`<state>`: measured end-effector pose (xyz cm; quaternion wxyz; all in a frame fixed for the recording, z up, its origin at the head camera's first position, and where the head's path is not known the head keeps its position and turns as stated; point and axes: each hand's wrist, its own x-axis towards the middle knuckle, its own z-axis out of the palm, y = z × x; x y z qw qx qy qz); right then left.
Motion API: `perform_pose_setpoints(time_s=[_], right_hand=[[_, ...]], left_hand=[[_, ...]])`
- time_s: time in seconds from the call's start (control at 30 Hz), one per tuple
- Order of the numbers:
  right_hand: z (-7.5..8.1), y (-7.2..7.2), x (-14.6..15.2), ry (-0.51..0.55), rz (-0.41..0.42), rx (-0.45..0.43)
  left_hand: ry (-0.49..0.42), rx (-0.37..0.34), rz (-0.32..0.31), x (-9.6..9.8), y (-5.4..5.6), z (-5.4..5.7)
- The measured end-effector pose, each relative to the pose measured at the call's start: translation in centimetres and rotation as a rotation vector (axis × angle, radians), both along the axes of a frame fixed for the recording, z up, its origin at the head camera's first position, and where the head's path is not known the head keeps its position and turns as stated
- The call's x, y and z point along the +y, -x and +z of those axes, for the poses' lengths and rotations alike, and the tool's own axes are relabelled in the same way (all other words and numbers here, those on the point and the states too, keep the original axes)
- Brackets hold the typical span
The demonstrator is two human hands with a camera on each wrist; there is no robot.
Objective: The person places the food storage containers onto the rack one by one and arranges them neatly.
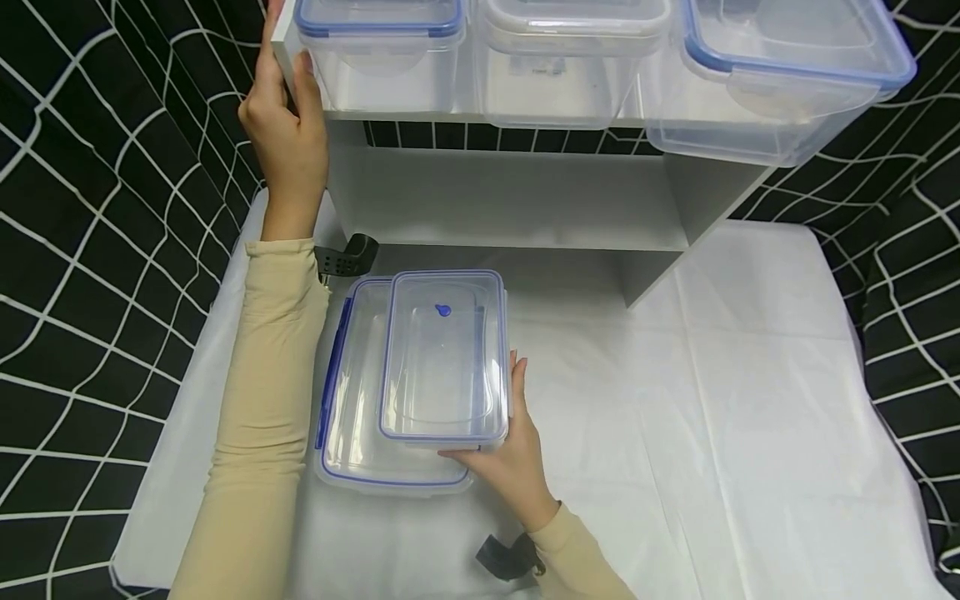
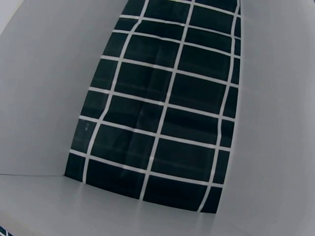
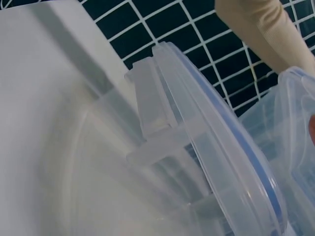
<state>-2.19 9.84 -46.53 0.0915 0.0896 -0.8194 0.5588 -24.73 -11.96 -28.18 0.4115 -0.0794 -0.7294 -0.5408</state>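
Note:
My left hand [image 1: 288, 137] grips the upper left side of a white shelf unit [image 1: 517, 200], its thumb on the front edge. My right hand [image 1: 513, 454] holds a small clear food container [image 1: 442, 358] with a blue-sealed lid by its near right corner, thumb along the near side and fingers on the right side. Under and left of it, a larger clear food container [image 1: 352, 417] lies on the white cloth; whether the two touch I cannot tell. In the right wrist view, the larger container's side clip [image 3: 150, 101] shows, and a fingertip appears at the right edge.
Three lidded clear containers stand along the shelf top: a blue-rimmed left one [image 1: 382, 75], a white-lidded middle one [image 1: 562, 83], and a big right one [image 1: 780, 92] jutting past the front edge. Black netted-pattern curtains [image 1: 82, 333] flank the white-covered table [image 1: 750, 433].

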Motion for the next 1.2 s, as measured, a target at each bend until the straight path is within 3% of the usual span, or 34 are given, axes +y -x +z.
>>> perform_pose_setpoints(time_s=[0.17,0.3,0.47,0.8,1.2], right_hand=[[0.3,0.5,-0.1,0.042,0.05,-0.047],[1.8,0.5,0.0,0.106,0.091,-0.082],[2.9,0.2,0.7,0.139,0.099,-0.058],[0.0,0.2,2.7,0.123,0.062,0.006],[-0.3,0.5,2.2,0.182,0.017,-0.035]], left_hand=[[0.001,0.007,-0.003,0.0,0.0,-0.1],[0.007,0.006,-0.006,0.0,0.1,-0.1],[0.002,0.003,-0.011,0.1,0.1,-0.1],[-0.025,0.021,-0.012,0.1,0.1,0.0],[-0.019,0.016,-0.015,0.1,0.2,0.0]])
